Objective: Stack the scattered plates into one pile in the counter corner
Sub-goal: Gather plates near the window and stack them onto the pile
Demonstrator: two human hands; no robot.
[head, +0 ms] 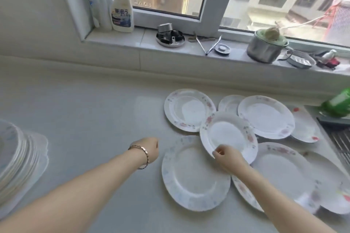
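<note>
Right now the right hand (225, 157) pinches the near rim of a pink-flowered plate (228, 136), thumb and fingertips curled onto its edge. That plate faces up. It is round, so it has no long axis of its own, though from the head view it reads as an oval slanting from far left to near right, and it looks slightly tipped rather than flat. Its rim overlaps the plates around it. Touching its near-left edge lies a blue-flowered plate (195, 174), flat and face up on the counter (85, 109). Left of the pink-flowered plate, beyond the blue one, the left hand (149, 149) hangs just above the counter with its fingers curled under and nothing in them; a bracelet (141, 155) circles its wrist. Behind and left of the pink-flowered plate sits another floral plate (189, 109), and behind and right of it a small plate (230, 103) is partly covered by a larger one (266, 116). Further right is a red-marked plate (305, 126), and to the near right more plates (284, 164) lie overlapping, one partly under the right forearm. Well to the left of the pink-flowered plate, at the frame's edge, stands the pile of plates (15, 159). Far behind it, on the window sill (113, 38), are a spray bottle (122, 5), tongs (210, 45) and a steel pot (265, 47). A green bottle (339, 104) lies to its far right.
</note>
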